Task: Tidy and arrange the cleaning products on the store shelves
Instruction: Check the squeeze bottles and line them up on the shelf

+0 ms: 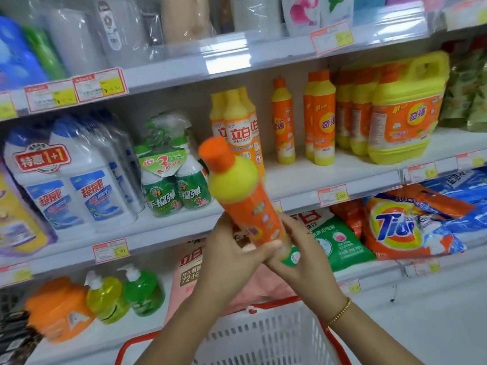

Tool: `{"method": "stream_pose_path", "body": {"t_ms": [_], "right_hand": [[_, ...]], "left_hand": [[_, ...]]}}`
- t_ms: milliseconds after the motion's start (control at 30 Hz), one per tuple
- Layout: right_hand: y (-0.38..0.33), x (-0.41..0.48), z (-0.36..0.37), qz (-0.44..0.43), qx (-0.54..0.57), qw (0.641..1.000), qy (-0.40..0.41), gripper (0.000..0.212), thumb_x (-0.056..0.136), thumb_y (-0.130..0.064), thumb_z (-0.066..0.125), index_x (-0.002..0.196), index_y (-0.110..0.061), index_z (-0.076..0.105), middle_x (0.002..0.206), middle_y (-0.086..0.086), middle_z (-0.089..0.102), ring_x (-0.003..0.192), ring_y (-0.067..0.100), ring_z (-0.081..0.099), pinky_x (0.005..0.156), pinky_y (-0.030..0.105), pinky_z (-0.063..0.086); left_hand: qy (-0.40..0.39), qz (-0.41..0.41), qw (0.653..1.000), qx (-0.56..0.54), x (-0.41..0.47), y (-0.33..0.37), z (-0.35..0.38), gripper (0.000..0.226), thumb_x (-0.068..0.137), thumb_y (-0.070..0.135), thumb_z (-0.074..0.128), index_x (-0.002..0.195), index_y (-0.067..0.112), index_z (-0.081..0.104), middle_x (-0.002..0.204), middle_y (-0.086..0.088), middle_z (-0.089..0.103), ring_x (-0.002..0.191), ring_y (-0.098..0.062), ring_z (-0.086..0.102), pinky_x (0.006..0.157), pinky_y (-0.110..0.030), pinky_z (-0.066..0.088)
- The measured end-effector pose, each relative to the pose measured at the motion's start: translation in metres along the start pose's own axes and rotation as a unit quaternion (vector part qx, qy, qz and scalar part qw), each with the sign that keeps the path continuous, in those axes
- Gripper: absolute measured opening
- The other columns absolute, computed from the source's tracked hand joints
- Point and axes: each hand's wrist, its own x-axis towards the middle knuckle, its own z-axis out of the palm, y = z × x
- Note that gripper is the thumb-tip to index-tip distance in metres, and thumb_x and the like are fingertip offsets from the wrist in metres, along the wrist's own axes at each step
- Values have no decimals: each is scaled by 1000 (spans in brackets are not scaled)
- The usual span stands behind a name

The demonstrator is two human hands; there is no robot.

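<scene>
Two bare forearms (181, 322), a thin gold beaded bracelet (340, 312) around the wrist of the right hand (303, 255)

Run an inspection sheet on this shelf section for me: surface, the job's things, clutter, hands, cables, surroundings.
Surface: white middle shelf, stocked, with a bare stretch between the upright bottles.
Job's things: orange-capped bottle off the shelf, tilted with its cap up and left; a similar slim bottle and a yellow jug stand upright on the middle shelf.
Clutter: detergent bags piled unevenly on the lower shelf.
Hands: left hand and right hand both grip the orange-capped bottle's lower end.
Cables: nothing seen.
Surroundings: red-rimmed basket below the hands; price tags along the shelf edges.
</scene>
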Motion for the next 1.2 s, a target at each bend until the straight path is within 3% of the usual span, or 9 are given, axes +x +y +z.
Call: {"method": "stream_pose_path", "body": {"t_ms": [200,433,567,667,867,967,1033,1133,1200], "right_hand": [[5,1,-10,-62,-69,994,53,66,74,-42,73,132,-24,48,124,-6,54,117,-5,46,95,6,35],[2,4,-13,-77,-73,990,91,65,67,-29,82,126,-21,55,113,-8,56,107,0,52,88,12,41],[-15,2,-12,-42,11,998,53,64,70,-37,75,128,-41,48,118,-21,58,105,4,60,84,19,49],[-26,2,-16,-4,105,994,-3,64,70,-27,79,127,-31,51,118,-19,60,102,7,63,80,18,52],[-30,14,-33,194,428,853,-226,54,69,-23,78,121,-18,64,111,11,67,91,27,67,73,36,57],[-27,11,-32,223,475,815,-245,65,67,-35,83,126,-18,60,115,19,64,91,31,66,75,37,56],[-32,9,-27,198,421,861,-206,64,68,-34,82,127,-26,59,121,8,63,96,24,67,76,32,56],[-45,9,-21,40,130,987,-84,68,66,-37,82,127,-38,52,120,-20,57,110,3,58,84,13,47],[-47,11,-18,-81,-48,995,-31,72,69,-41,78,133,-34,47,124,-15,54,115,-4,49,92,7,38]], "left_hand": [[-3,-67,986,-152,5,7,5,57,52,24,86,103,25,59,96,7,75,91,-13,71,83,-38,57],[-13,-80,961,-265,11,7,-1,56,61,16,85,111,16,60,105,-3,73,94,-18,71,70,-27,57],[-58,-36,942,-328,17,4,-12,61,52,26,92,105,15,65,104,-5,73,93,-18,70,73,-26,56],[-91,-34,928,-361,18,5,-19,72,43,35,94,104,12,64,102,-6,73,91,-18,70,72,-27,57],[-117,-67,904,-406,20,-3,-35,73,38,33,97,103,16,69,102,-8,72,90,-21,69,74,-34,58],[-128,-68,900,-410,18,0,-37,67,40,29,97,101,18,70,100,-7,72,88,-20,69,71,-33,57],[-107,-64,912,-390,16,5,-39,78,39,30,96,108,14,63,100,-8,72,89,-20,70,71,-32,57],[-58,-54,930,-358,15,12,-40,76,44,34,94,108,10,61,99,-10,72,89,-22,70,71,-33,57],[-18,-58,939,-337,13,18,-39,60,57,31,89,107,10,62,100,-12,71,89,-24,69,69,-33,58]]}}
